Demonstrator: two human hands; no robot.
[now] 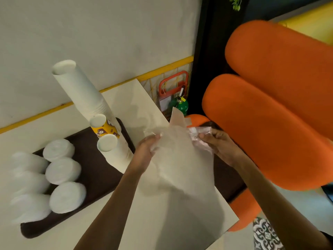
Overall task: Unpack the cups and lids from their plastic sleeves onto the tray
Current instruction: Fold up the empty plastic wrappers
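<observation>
On the left, a dark brown flat tray (100,177) sits on the cream worktop (171,213). Round stacks of white plastic lids (63,170) lie on their sides on it. At the tray's far end stand the paper cups (84,92) — one tall white stack that leans, and a yellow printed stack and a short white stack just beside it. Next comes the left hand (146,150), its grip closed on a thin clear plastic sleeve (176,141). The sleeve looks flat and is held up over the worktop. The right hand (218,143) pinches its scrunched-up end — soft orange chairs (270,114) are behind.
</observation>
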